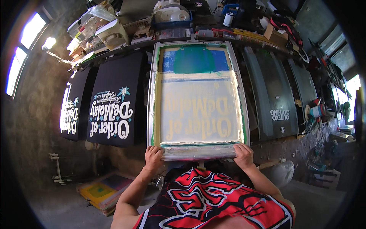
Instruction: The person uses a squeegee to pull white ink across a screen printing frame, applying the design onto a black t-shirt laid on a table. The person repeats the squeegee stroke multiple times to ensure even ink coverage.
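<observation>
A silkscreen printing frame (241, 103) lies lengthwise in front of me, its near edge closest to my body. My left hand (154, 157) is closed round its near left corner, and my right hand (244, 154) grips the near right corner. Pale lettering shows upside down on the whitish mesh (195, 86), with a blue and green coated area (194, 60) at the far end. A thick line of white ink (198, 143) runs along the inside of the near edge. Whatever lies under the frame is hidden.
Left of the frame, a black shirt (110, 72) with white lettering and blue leaves lies on a board, another beyond it. On the right are grey printing boards (271, 95). Tools and containers crowd the far shelf (133, 47). Used screens (105, 191) are stacked low left.
</observation>
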`<state>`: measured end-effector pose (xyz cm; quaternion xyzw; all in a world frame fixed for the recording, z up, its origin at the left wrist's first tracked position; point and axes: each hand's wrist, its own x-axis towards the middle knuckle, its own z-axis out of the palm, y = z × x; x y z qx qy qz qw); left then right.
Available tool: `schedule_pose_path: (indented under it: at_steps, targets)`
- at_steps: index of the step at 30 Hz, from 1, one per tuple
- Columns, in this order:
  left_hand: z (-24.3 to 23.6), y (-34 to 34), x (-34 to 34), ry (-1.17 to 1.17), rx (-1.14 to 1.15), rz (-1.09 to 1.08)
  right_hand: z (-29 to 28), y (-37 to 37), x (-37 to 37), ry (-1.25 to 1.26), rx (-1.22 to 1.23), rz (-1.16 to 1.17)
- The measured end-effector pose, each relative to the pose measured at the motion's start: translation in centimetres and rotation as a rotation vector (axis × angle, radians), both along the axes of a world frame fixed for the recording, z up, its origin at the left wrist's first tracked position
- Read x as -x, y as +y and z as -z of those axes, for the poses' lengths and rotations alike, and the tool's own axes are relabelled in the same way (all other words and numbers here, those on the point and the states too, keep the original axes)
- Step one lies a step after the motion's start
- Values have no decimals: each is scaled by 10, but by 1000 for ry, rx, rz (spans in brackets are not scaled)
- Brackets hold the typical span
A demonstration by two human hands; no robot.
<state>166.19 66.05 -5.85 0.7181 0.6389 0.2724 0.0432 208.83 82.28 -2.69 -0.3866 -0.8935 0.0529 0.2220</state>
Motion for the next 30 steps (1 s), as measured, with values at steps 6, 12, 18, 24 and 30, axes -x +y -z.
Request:
schedule_pose_path:
  at_steps: [6,12,18,24,30]
  targets:
    - [18,109,46,104,-122,-46,22,107,42,16,-70,7]
    - [38,239,100,130,-202,-46,44,233,89,35,-186,14]
    - [46,346,142,126,-236,-89,55,336,134,117,-241,5]
    - [28,395,155,14,-240,-175,23,393,146,23,-30,26]
    - [-7,422,165,78,-176,-264,-14,425,159,-102,42,65]
